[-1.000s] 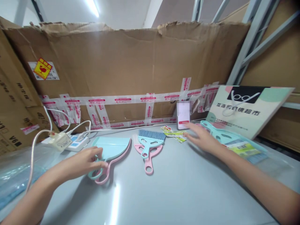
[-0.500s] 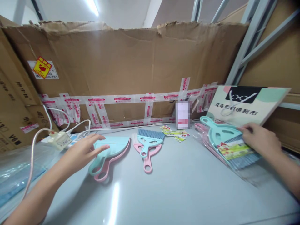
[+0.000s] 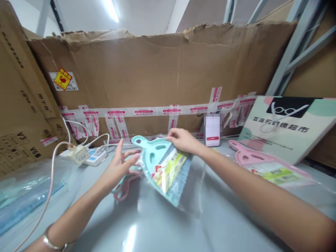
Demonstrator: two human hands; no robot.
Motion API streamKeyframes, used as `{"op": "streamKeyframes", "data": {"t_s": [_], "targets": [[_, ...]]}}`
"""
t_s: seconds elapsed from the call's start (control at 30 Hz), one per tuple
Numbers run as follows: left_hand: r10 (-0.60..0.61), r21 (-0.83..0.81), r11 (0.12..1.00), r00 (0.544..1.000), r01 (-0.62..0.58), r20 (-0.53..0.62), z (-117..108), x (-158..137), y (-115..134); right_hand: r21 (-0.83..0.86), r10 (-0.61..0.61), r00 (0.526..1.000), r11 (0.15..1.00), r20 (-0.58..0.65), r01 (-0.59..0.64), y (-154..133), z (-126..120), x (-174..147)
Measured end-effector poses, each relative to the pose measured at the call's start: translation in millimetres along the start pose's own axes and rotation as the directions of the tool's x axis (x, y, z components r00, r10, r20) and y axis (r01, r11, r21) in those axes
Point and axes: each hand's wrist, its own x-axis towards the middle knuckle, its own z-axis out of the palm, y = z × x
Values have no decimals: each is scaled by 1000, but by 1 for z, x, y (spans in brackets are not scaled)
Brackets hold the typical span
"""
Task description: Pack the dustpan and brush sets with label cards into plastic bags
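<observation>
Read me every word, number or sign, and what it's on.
"V3": left carton
"V6": same carton
"互连…眼镜超市": bag; cord crosses third character
Broken-glass symbol: yellow sticker
Too small or blurred: tape, phone, turquoise set's label, pink set's label, remaining print

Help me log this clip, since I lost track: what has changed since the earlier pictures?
The right hand took hold of the bagged turquoise set and carried it left, from near the paper bag to the middle, leaving the bagged pink set at right. The left hand rose from the loose dustpans' handles, open. The phone and paper bag stayed put.
</observation>
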Motion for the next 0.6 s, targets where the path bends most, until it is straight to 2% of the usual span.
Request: {"op": "streamKeyframes", "data": {"t_s": [0.07,0.13,0.2,0.3,0.33,0.37,0.43,0.5,0.53,0.6], "targets": [[-65,-29,998,998,64,-25,-2,1,-2,53,-56,998,997,39,54,-22,22,6],[-53,-43,998,997,51,-51,-8,5,-6,97,-84,995,992,48,79,-33,31,8],[-14,-52,999,995,9,-96,-17,10,-11,139,-101,993,984,-56,108,-35,30,2],[40,-35,998,980,-48,-196,-24,18,-17,243,-91,940,954,-328,177,-29,21,-22],[50,-44,997,974,-62,-222,-24,19,-18,309,-60,939,936,-338,171,-26,19,-33],[58,-66,995,967,-77,-246,-23,19,-19,401,-8,961,908,-276,123,-25,18,-44],[78,-122,986,953,-118,-293,-18,18,-18,609,134,991,788,-32,-86,-24,20,-62],[118,-145,974,935,-174,-334,-10,13,-18,774,251,951,561,178,-293,-26,24,-74],[150,-137,968,926,-208,-347,-5,11,-18,832,292,925,429,242,-353,-28,27,-78],[230,-100,954,904,-283,-360,6,6,-18,902,345,888,195,304,-385,-32,32,-82]]}}
